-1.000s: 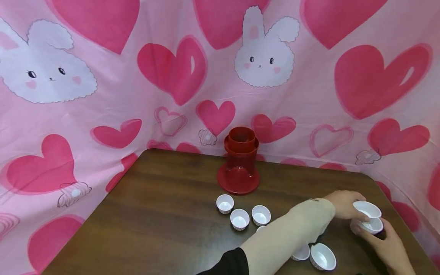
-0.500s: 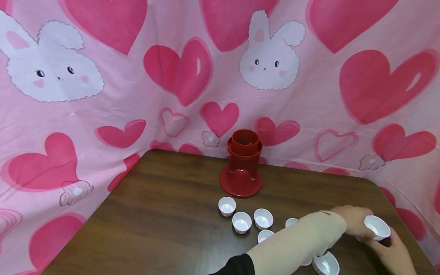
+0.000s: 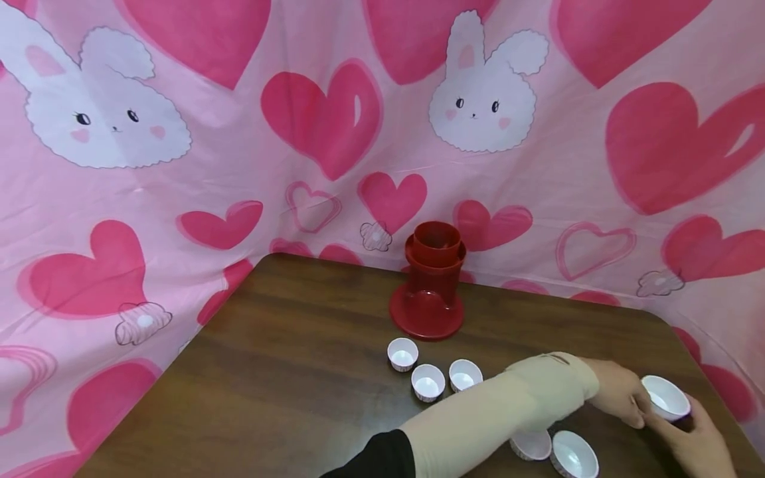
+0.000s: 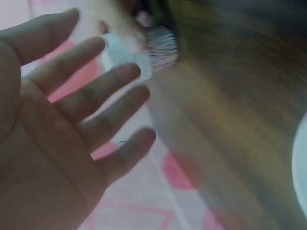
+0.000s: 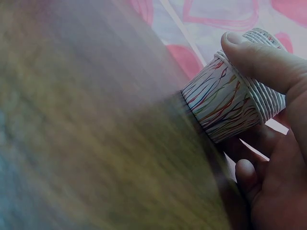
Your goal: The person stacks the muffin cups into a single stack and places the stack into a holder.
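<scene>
At four o'clock in the head view, the right hand (image 3: 698, 439) grips a nested stack of white, round paper cups with coloured streaks (image 5: 218, 103), while the left hand (image 3: 618, 392), fingers spread and seemingly holding nothing, hovers at its nine o'clock. Two loose white round cups (image 3: 574, 454) stand toward eight o'clock; the step looks like unstacking cups, the next move probably calling for pinching one rim free.
</scene>
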